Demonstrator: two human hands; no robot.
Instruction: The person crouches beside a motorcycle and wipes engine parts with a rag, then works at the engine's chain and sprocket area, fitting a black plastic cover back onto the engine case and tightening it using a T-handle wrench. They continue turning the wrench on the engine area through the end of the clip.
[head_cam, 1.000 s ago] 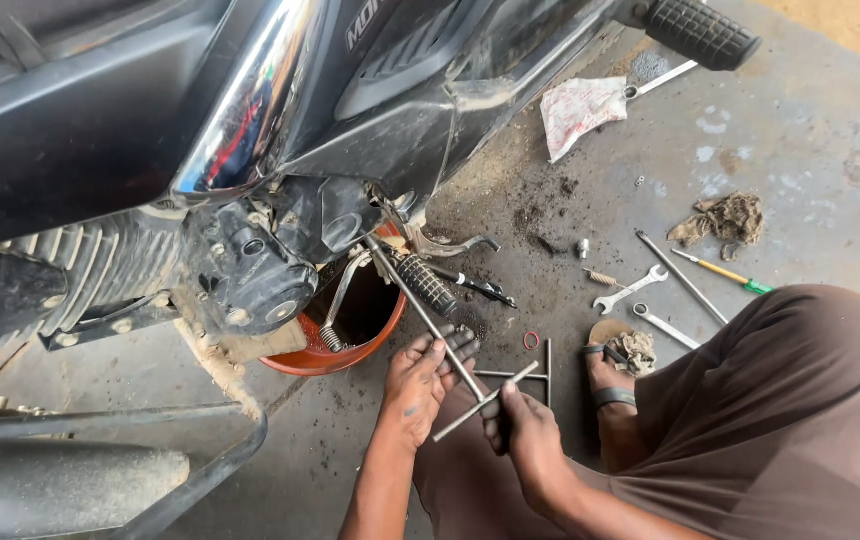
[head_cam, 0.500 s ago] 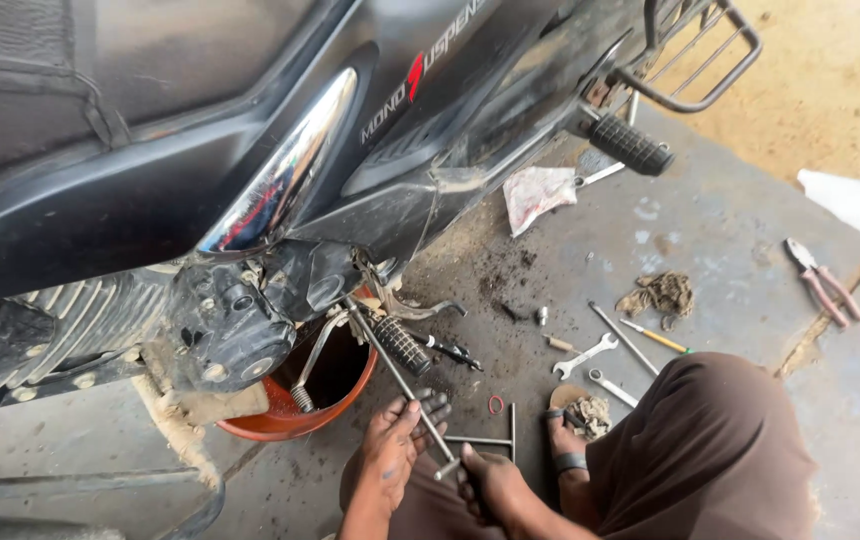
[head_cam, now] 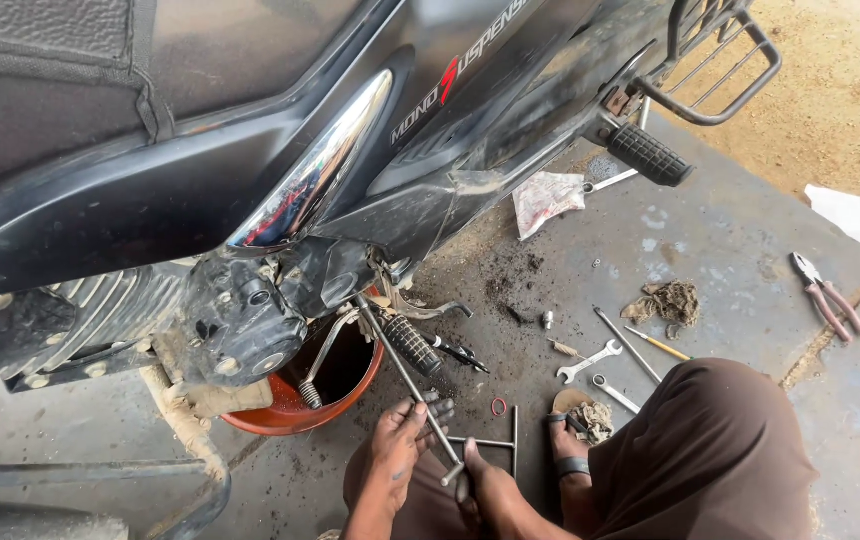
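Head view: both hands, left hand [head_cam: 397, 447] and right hand [head_cam: 490, 492], clamp the long steel T-handle wrench [head_cam: 405, 377], working an engine bolt above the orange drain pan [head_cam: 302, 411]; steady turning comes next.

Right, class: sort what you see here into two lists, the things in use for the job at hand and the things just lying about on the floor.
In use:
left hand and right hand on the long T-handle wrench
motorcycle engine
orange drain pan beneath it

Lying about:
pliers
combination spanner
screwdriver
dirty rag
red rubber ring
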